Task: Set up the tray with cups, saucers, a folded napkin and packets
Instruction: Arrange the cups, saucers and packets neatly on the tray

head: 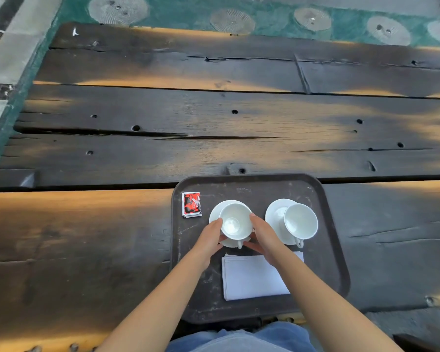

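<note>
glossy white cups [235, 221], scuffed matt tray [252, 185], rough cracked wooden table [214, 118].

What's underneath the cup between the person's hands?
A white saucer, its rim showing beyond the cup. Its middle is covered by the cup, its sides by the left hand and right hand. The saucer sits on the tray.
</note>
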